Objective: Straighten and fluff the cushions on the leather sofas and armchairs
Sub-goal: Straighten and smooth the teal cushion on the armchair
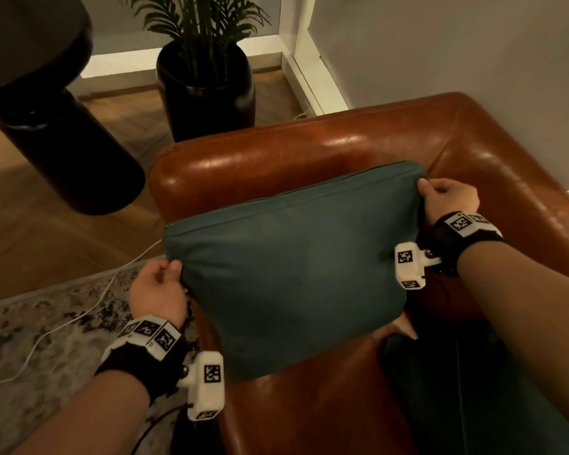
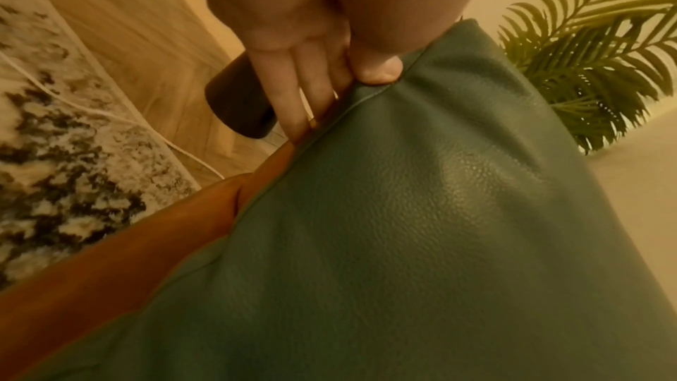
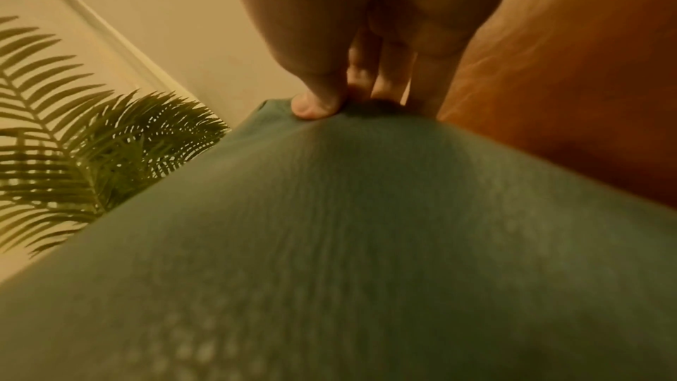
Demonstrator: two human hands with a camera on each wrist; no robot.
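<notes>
Puffing plump, green cushion point(image 1: 289, 274), seemingly leather.

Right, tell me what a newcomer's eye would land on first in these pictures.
First, the green cushion in the middle of the head view, held over the seat of the brown leather armchair, the left hand and right hand each pinching a top corner. Next, the potted palm in its black pot on the wooden floor behind the chair, and the dark round table at far left.
</notes>
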